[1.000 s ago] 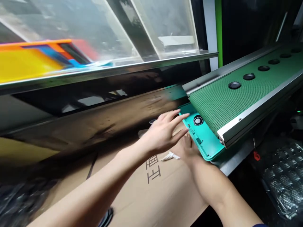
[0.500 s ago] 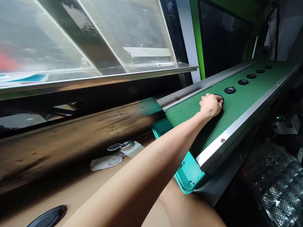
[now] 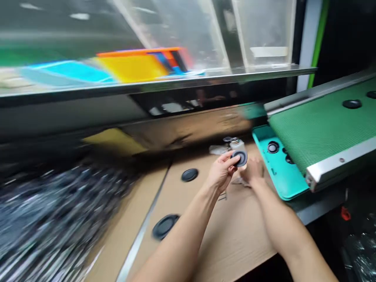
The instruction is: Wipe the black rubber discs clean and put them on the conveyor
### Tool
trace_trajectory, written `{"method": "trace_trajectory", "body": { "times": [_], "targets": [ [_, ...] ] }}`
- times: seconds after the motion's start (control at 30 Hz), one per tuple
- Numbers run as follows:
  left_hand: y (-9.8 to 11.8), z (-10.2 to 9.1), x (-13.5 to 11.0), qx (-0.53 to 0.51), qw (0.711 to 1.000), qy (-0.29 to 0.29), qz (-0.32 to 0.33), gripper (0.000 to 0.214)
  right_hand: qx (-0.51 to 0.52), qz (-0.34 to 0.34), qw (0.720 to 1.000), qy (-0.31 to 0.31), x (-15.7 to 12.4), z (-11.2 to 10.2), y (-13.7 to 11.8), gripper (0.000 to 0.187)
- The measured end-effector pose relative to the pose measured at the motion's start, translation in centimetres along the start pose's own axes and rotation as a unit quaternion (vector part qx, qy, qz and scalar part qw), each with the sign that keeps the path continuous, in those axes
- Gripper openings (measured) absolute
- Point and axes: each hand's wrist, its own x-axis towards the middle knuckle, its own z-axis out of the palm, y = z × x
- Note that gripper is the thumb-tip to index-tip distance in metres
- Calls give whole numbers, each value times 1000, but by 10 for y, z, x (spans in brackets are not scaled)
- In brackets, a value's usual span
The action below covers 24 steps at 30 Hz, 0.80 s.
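My left hand (image 3: 221, 172) pinches a small round black part (image 3: 241, 158) and holds it upright above the cardboard sheet (image 3: 235, 231). My right hand (image 3: 252, 172) sits just to its right, low over the cardboard; its fingers are smeared by motion. A teal tray (image 3: 280, 172) lies under the end of the green conveyor belt (image 3: 320, 129) and holds two more black round parts (image 3: 272, 147). Further black parts (image 3: 351, 103) ride on the belt.
Two black discs (image 3: 189, 174) (image 3: 165, 226) lie on the cardboard. Clear plastic blister trays (image 3: 53, 211) fill the left, blurred. A metal shelf edge (image 3: 164, 84) runs across above, with orange, yellow and blue items behind glass. Small metal pieces (image 3: 230, 140) lie by the back wall.
My left hand has come back from the belt, now holding a black round part over the cardboard. My right hand has come into view beside it. The camera has swung left.
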Motion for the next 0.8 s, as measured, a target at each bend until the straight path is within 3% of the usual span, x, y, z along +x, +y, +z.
{"method": "trace_trajectory", "body": {
  "times": [0.1,0.2,0.27,0.33,0.43,0.53,0.6,0.67,0.73,0.8],
  "targets": [
    [-25,-75,-19,-80,990,107,-42,45,-6,-10,1000,27,5,7,5,36],
    [-42,-106,-24,-148,979,142,-6,45,-6,-34,991,126,7,7,2,37],
    [-49,-110,-21,-161,980,115,17,42,30,-81,972,217,2,6,-11,41],
    [-50,-110,-16,-192,976,98,23,42,70,-138,955,255,-8,9,-30,43],
    [-47,-109,-15,-285,956,70,2,35,98,-225,943,225,-29,22,-58,38],
    [-43,-107,-18,-371,928,20,-29,16,101,-307,926,194,-38,39,-68,36],
    [-41,-105,-19,-415,909,-15,-49,17,86,-325,919,203,-33,48,-65,36],
    [-41,-103,-18,-437,896,-40,-66,33,58,-311,921,227,-27,55,-61,37],
    [-43,-102,-14,-442,893,-37,-73,50,34,-291,925,243,-24,60,-60,38],
    [-47,-102,-9,-440,894,-15,-89,59,17,-298,929,218,-27,63,-60,38]
  ]
}}
